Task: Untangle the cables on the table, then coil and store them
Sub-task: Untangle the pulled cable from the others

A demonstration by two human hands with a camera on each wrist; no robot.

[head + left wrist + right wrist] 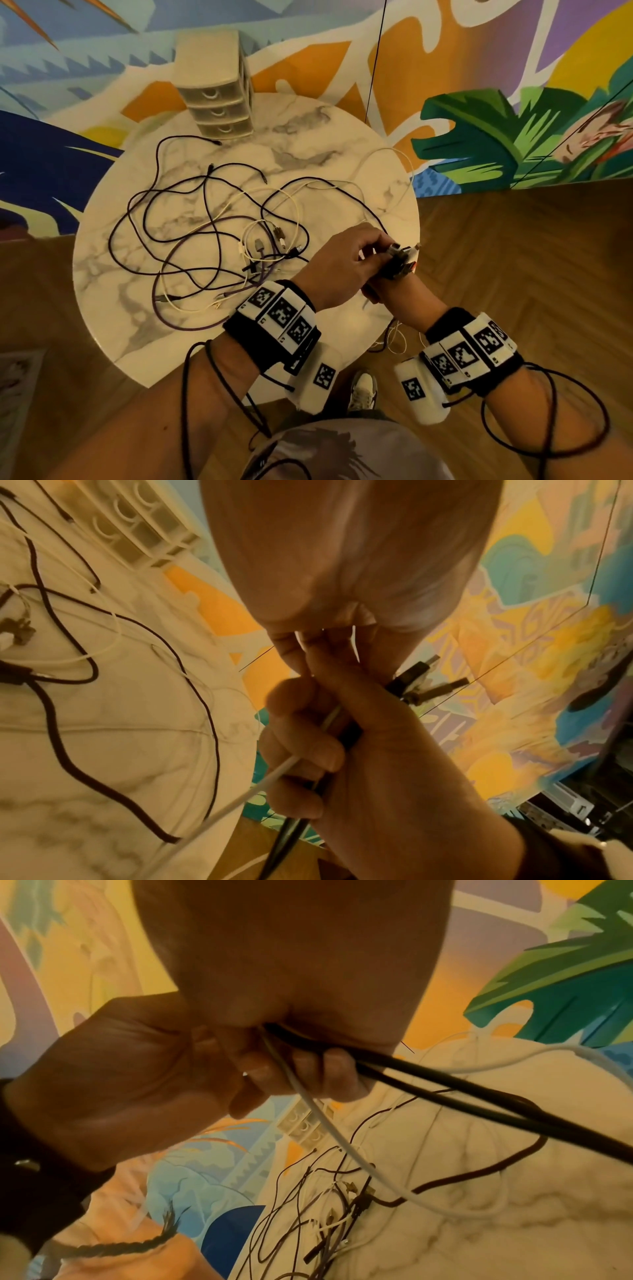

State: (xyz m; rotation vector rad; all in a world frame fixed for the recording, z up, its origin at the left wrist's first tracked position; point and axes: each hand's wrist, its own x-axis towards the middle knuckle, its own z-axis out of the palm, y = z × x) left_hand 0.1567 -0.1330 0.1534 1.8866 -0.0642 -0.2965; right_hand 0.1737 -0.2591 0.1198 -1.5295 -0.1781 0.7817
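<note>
Both hands, the left hand (337, 263) and the right hand (383, 284), grip gathered cable ends (402, 255) over the worktop (113, 308) edge, untangling unfinished; next, I think, pull one cable free of the tangle (219, 233).

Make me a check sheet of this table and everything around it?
Surface: round marble table.
Job's things: tangled dark and white cables spread across it; drawers at the far edge, all closed.
Clutter: nothing seen.
Grippers: right hand grips a bunch of cable ends; left hand pinches at their plugs.
Cables: some hang off the near edge.
Surroundings: mural wall, wood floor.
</note>
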